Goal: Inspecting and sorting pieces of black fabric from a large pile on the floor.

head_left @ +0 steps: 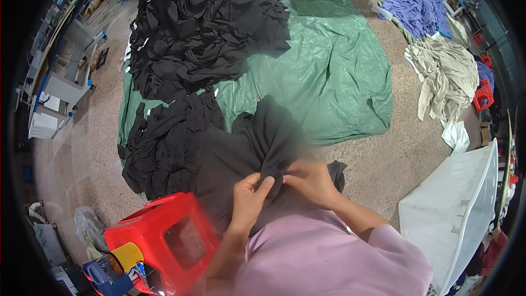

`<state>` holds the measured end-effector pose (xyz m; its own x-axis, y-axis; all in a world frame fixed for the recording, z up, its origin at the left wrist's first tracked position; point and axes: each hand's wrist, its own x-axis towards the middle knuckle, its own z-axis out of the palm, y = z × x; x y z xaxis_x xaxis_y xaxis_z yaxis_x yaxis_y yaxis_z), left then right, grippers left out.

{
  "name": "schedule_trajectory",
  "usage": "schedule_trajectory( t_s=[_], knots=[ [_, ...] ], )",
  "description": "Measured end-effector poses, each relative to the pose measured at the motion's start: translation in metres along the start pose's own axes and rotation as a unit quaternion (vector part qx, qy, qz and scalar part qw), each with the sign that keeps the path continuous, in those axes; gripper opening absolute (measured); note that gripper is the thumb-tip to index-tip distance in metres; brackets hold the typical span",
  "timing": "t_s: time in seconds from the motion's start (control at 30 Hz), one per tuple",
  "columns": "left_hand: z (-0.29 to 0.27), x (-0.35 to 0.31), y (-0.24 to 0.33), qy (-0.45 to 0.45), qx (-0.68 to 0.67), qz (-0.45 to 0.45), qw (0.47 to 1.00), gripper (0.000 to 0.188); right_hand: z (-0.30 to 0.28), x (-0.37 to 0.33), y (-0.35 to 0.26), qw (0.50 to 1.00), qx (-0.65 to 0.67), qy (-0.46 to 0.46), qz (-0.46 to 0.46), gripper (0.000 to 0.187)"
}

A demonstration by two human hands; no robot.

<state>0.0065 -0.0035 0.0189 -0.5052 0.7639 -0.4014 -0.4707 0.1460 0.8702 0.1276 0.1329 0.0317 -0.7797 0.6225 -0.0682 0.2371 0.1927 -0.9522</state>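
Observation:
A dark grey-black cloth garment (pixel 233 156) lies across my lap, bunched up toward the far side. My left hand (pixel 252 200) pinches its fabric between thumb and fingers, close in front of my body. Just to the right, my right hand (pixel 312 181) grips the same garment with its fingertips, nearly touching the left thumb. A small dark spot sits between the two hands; I cannot make out what it is. Beyond the garment, a smaller heap of black clothes (pixel 170 142) lies at the left, below a large black pile (pixel 203 27).
A green tarp (pixel 334 71) is spread on the speckled floor (pixel 378 178) under the piles. A red plastic stool (pixel 164 235) with a bottle (pixel 109 268) stands at near left. At right are a white bin (pixel 449 214), cream cloth (pixel 446 71) and purple cloth (pixel 413 8).

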Motion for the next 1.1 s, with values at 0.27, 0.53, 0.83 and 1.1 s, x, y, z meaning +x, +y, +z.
schedule_trajectory(
  t_s=[0.27, 0.53, 0.83, 1.1],
  knots=[
    [0.029, 0.005, -0.008, 0.121, 0.048, 0.127, 0.983, 0.014, 0.003, -0.002, -0.010, 0.996, -0.057, -0.017, -0.070, 0.019],
    [0.014, 0.006, 0.011, 0.037, -0.039, 0.060, 0.997, 0.009, 0.005, -0.005, 0.004, 0.987, 0.129, -0.059, 0.076, 0.015],
    [0.009, 0.018, -0.014, 0.162, 0.173, 0.148, 0.960, 0.014, 0.008, -0.011, -0.005, 0.974, 0.220, -0.002, 0.062, 0.011],
    [0.008, 0.011, -0.001, 0.068, -0.106, -0.027, 0.992, 0.011, 0.008, -0.003, -0.003, 0.985, 0.144, -0.086, -0.028, 0.010]
  ],
)
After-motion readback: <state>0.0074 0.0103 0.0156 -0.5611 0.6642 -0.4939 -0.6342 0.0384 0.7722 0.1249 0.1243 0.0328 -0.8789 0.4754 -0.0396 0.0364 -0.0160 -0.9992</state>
